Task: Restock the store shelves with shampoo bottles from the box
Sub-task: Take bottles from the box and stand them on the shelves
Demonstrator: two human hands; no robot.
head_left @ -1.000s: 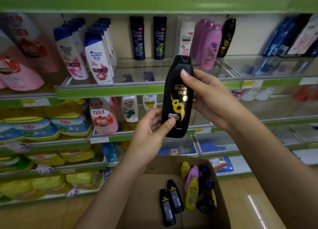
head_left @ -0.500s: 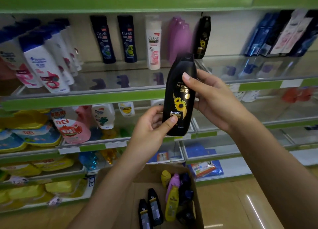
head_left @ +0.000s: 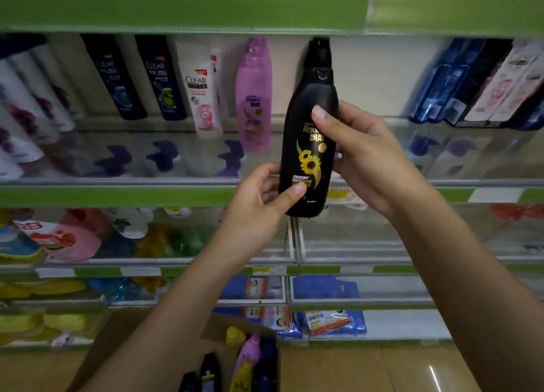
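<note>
Shelf [head_left: 117, 195] behind; both hands, left [head_left: 259, 212], right [head_left: 365, 159], grip upright black bottle [head_left: 309, 132].

Shampoo bottle [head_left: 310, 144]: black, gold lettering, yellow sunflower print.
Shelf edges [head_left: 117, 195]: green strips with white and yellow tags.
Shelved bottles: two dark navy [head_left: 113, 76], one white with a pink and red label [head_left: 201, 97], one pink-purple [head_left: 254, 97], several blue [head_left: 441, 79].
Box [head_left: 117, 344]: brown cardboard, containing black, yellow and purple bottles.
Floor [head_left: 338, 371]: orange-brown.
</note>
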